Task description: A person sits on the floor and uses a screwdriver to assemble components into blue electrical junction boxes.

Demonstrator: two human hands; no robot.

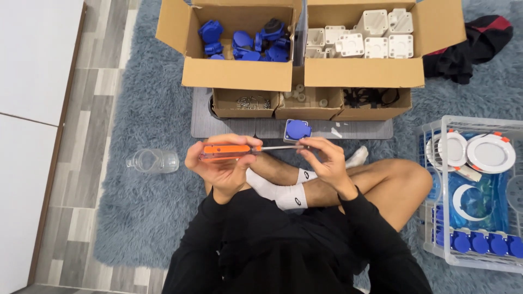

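Left hand (223,163): fingers curled round the orange handle of the screwdriver (239,149), held level. Shaft runs rightward to the right hand (327,160). Right fingers pinched narrow at the shaft tip; whether a small part sits between them cannot be told. Blue socket (297,130) lies on the grey mat (239,128), just beyond the right fingertips. Clear jar (153,161) on the rug, well left of the left fingers.
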